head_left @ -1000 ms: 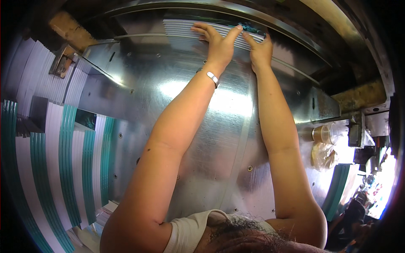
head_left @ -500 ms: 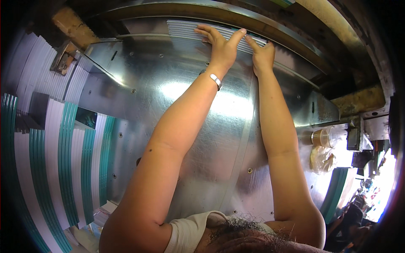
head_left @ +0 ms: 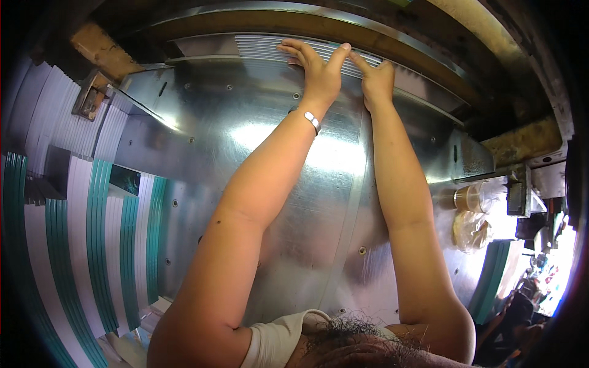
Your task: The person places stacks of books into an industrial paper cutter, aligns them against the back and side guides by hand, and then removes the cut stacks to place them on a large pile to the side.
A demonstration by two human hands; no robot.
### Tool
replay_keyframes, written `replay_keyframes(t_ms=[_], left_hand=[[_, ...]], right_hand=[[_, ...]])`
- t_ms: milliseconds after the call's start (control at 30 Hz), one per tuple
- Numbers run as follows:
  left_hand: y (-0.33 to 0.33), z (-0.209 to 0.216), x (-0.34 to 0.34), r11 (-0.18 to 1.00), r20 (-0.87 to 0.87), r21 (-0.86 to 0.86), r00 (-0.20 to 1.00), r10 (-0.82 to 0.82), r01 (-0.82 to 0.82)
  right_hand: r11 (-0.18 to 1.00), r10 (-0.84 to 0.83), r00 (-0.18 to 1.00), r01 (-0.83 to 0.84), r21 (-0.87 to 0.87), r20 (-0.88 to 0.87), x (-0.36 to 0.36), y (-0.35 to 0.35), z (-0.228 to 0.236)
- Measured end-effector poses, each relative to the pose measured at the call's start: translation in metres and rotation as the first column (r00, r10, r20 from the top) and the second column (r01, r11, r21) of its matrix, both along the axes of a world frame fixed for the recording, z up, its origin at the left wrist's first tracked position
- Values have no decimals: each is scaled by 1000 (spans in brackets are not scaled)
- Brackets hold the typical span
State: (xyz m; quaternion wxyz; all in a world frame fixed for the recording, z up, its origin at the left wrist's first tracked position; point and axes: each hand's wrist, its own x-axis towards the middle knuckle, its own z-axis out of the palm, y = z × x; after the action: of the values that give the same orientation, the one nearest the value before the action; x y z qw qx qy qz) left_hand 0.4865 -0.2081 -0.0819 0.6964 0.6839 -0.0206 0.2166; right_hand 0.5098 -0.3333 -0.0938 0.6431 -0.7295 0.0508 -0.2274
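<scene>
A stack of thin whitish strips or sheets point(head_left: 261, 48), its layered edge facing me, lies at the far side of the metal table point(head_left: 276, 202), beneath a machine beam. My left hand point(head_left: 319, 76) rests on the middle of this stack, fingers stretched to the left and thumb pointing away. At the stack's right end, my right hand point(head_left: 379, 86) touches it, thumb reaching left close to the left thumb; its other fingers bend and are partly hidden. Both arms are stretched forward. A band with a pale oval piece point(head_left: 311, 119) circles my left wrist.
Piles of white and green strips point(head_left: 98, 245) stand along the left. A heavy dark beam point(head_left: 245, 23) spans the far side. At right are a round tub point(head_left: 469, 197), a clear plastic bag point(head_left: 471, 232) and another green-and-white pile point(head_left: 491, 276). Metal brackets point(head_left: 92, 95) jut in at the sides.
Both hands and the stack appear slightly further left in the picture, along with a small shift of the whole view. The hands keep nearly the same pose on the stack.
</scene>
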Motion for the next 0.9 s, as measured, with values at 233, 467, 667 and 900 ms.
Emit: replay_keyframes(t_ms=[233,467,667,900], left_hand=[[1,0,1,998,23,-49,999,-40,41],[6,4,-19,997,-54,78,998,-21,25],[101,5,-220,683,-409,511,846,-341,522],[202,-2,-522,566,-164,823,975,148,53]], right_hand=[[998,-25,996,19,-68,-85,2,-4,3],[992,129,986,-128,-16,108,-39,-10,3],[711,402,855,-518,-476,-329,-272,-36,19],[428,295,825,-565,-705,-482,-551,-96,55]])
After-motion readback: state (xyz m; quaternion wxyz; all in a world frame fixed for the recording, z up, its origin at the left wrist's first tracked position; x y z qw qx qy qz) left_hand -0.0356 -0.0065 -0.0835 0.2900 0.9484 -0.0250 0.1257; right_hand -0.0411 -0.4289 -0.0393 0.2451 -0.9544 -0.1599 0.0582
